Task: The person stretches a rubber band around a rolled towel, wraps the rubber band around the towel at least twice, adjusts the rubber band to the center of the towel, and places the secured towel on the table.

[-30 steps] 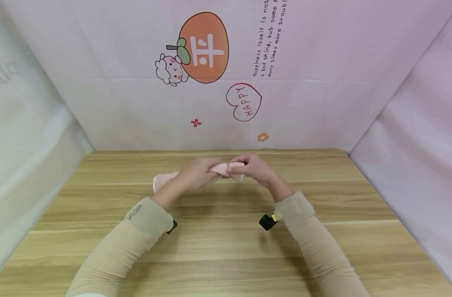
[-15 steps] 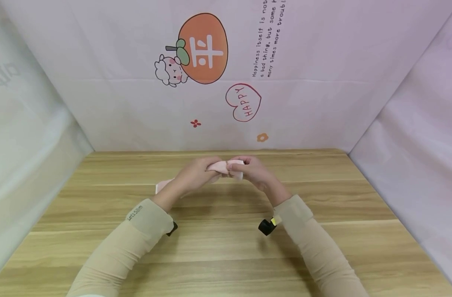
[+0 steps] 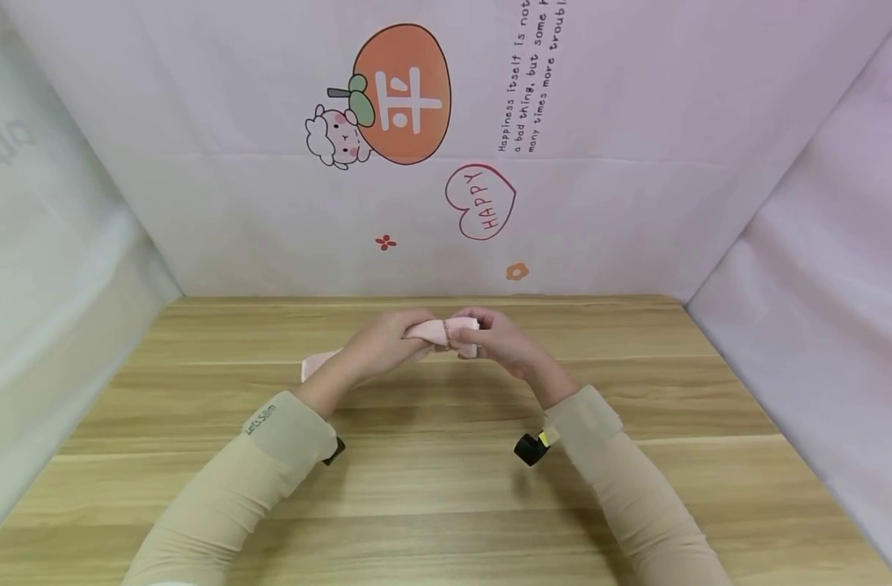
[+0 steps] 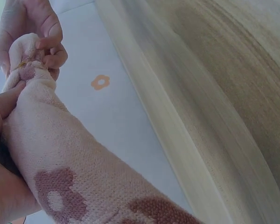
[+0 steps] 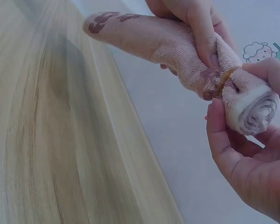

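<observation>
A pink towel (image 5: 149,39) with darker flower patches is rolled into a long tube, its spiral end facing the right wrist camera. Around it near that end sits a thin yellowish-brown band (image 5: 225,80), which cinches the cloth. My left hand (image 3: 383,346) grips the roll just behind the band, thumb along the cloth. With fingertips and thumb, my right hand (image 3: 508,346) pinches the short end beside the band. Both hands hold the towel above the table, towards its far side. The towel's other end sticks out past my left wrist.
A wood-grain table (image 3: 431,488) lies below the hands. White printed cloth (image 3: 270,220) forms a wall behind it, and plain white sheets hang at both sides. A small black wrist camera (image 3: 531,448) juts inward from the right sleeve.
The hands stay nearly in place on the towel. My right fingers and thumb have shifted slightly at its banded end, and the band shows more plainly now.
</observation>
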Available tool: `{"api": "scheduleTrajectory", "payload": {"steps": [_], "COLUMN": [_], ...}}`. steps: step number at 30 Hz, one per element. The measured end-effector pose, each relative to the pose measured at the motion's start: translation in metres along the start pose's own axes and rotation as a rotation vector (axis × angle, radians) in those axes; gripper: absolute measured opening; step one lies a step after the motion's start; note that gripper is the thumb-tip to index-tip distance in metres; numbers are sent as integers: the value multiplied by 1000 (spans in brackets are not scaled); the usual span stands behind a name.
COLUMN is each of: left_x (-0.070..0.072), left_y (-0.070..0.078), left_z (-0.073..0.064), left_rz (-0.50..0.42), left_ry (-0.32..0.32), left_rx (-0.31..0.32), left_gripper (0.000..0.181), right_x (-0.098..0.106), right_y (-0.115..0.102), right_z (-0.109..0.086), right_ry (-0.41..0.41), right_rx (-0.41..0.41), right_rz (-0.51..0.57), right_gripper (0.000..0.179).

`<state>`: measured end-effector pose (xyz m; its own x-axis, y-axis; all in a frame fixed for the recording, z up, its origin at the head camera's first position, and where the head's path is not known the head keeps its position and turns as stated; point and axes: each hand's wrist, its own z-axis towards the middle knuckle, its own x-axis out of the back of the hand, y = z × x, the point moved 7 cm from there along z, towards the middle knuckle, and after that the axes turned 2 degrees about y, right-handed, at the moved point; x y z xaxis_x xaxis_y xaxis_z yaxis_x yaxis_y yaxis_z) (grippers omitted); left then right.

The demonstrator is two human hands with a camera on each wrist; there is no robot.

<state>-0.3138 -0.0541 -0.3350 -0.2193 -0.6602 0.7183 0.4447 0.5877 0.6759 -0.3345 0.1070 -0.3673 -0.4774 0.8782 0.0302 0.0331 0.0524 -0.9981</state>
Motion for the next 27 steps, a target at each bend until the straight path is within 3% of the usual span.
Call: {"api": "scheduleTrajectory", "payload": {"steps": [4,9,12,17,27], "left_x": [0,1,1,1,-3], "left_y": [0,-2,-4,-6,-9], "left_z": [0,-2,-1,0,1], "left_rz": [16,-40,-54,-2,77], "left_ry": [0,7,19,30,-27], "left_rx": [0,31,18,-38,-56], "left_gripper": [16,14,14,23,38], "right_x": [3,5,9,12,12], "right_y": [-4,-10,-12,-10,-7], "right_z": [-3,-8,-10,-11,-13], "right_ry": [9,0,19,45,60], "right_rx": [56,123,138,141,152], "right_rz": [-40,-126,-130,-129,-124], "right_gripper": [31,39,39,37,36]}}
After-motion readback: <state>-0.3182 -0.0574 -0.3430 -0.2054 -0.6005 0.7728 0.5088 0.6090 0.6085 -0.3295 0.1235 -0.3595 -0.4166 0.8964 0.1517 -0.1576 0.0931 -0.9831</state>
